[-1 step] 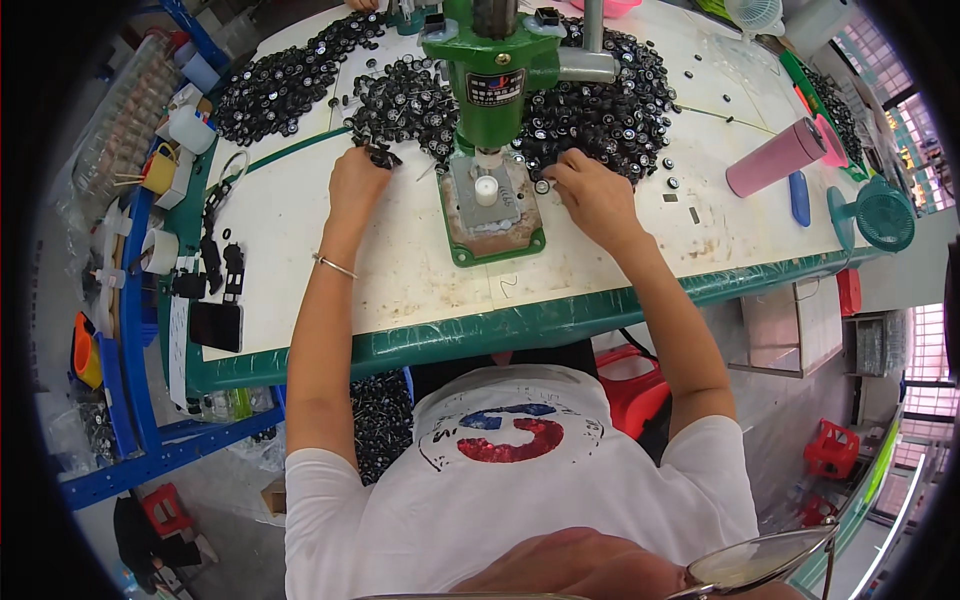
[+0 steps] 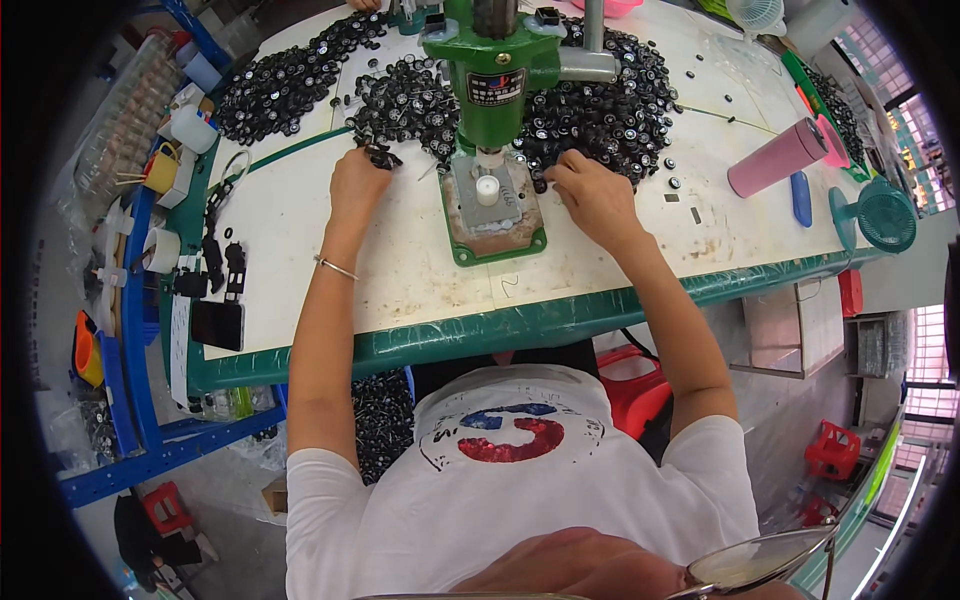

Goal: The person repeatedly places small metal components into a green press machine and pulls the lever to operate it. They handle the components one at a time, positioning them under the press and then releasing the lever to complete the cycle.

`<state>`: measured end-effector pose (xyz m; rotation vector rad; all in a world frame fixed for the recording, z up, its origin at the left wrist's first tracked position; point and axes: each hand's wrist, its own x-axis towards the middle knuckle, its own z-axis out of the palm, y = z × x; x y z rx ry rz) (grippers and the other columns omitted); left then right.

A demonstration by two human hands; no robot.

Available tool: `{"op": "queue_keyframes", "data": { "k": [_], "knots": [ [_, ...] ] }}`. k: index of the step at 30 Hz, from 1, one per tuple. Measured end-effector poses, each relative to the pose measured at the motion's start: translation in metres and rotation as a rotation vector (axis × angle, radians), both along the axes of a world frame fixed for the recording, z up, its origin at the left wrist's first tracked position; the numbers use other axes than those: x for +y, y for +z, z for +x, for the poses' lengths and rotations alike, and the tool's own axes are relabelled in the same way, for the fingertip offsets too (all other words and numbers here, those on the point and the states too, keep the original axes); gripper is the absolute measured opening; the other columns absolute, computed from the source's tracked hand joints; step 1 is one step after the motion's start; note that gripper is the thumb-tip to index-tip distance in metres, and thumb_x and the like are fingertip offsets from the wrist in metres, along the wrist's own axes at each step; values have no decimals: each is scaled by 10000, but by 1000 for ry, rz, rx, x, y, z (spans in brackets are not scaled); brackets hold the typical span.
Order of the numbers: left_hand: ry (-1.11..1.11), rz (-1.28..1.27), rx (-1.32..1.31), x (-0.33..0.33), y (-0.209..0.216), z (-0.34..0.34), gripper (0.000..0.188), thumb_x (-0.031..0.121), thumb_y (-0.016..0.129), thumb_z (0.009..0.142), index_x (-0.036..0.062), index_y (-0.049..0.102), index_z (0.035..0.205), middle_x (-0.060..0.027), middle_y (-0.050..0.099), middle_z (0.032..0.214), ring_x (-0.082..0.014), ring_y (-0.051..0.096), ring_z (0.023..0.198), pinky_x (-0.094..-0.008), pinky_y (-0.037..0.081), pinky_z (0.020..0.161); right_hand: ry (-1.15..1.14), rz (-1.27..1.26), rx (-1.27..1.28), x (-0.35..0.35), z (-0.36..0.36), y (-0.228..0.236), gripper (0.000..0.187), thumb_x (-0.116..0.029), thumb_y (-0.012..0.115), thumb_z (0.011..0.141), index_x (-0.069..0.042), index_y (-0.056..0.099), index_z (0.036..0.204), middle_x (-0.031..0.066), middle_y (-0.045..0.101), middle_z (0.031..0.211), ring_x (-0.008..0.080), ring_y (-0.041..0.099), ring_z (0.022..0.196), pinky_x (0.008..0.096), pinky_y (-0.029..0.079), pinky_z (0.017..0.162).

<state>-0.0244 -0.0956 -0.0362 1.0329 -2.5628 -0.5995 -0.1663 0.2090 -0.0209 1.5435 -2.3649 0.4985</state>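
My left hand [image 2: 358,188] rests at the near edge of the middle heap, its fingers closed round several small black parts [image 2: 383,157]. Right of the press, my right hand [image 2: 597,200] pinches a small black round part [image 2: 540,186] between thumb and fingertips. Between the hands stands a green bench press [image 2: 490,110]. Its base plate [image 2: 470,228] carries a white round seat [image 2: 487,190] right under the ram. Heaps of small black round parts with silvery centres lie behind my hands, a left heap [image 2: 405,105] and a right heap [image 2: 600,120].
Another black heap [image 2: 275,95] lies far left. On the right are a pink tumbler [image 2: 780,157], a blue flat object [image 2: 800,198] and a green fan [image 2: 885,215]. A phone [image 2: 217,326] and a black strap [image 2: 212,262] lie left. Another person's hand [image 2: 364,4] shows at the far edge.
The round part at my right fingertips has turned, its ringed face giving way to a dark side. Both hands stay nearly in place.
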Motion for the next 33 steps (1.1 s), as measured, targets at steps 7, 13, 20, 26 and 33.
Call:
{"op": "queue_keyframes", "data": {
  "k": [7,13,20,26,33],
  "knots": [
    [11,690,353,19,13,21,238,223,773,700,23,699,805,-50,672,677,-99,576,561,-238,415,511,-3,-52,-108,1,5,1,155,-105,599,845,-144,643,988,-2,595,951,233,628,715,360,491,574],
    [-119,927,614,49,21,21,185,149,768,729,26,702,851,-34,678,722,-75,572,605,-199,395,539,43,12,-280,8,23,5,191,-76,629,828,-114,635,1015,21,611,988,212,616,682,343,492,594],
    [-230,1070,692,90,37,17,188,72,762,743,-4,683,896,-56,680,764,-107,611,669,-212,457,623,132,-353,-531,-6,21,10,204,-19,656,801,-36,642,1003,67,615,929,197,607,734,289,497,649],
    [-256,1094,731,98,38,16,211,60,748,754,-13,670,936,-73,690,816,-116,627,712,-226,484,678,276,-427,-702,-43,42,25,220,-53,687,795,-30,660,1012,82,609,920,164,589,722,267,481,675],
    [-248,1075,713,99,35,18,188,68,738,761,3,667,921,-95,700,869,-111,619,719,-218,478,681,219,-487,-907,-49,47,6,273,-156,728,777,-45,676,1021,65,642,986,211,573,979,332,445,869]
  ]
}}
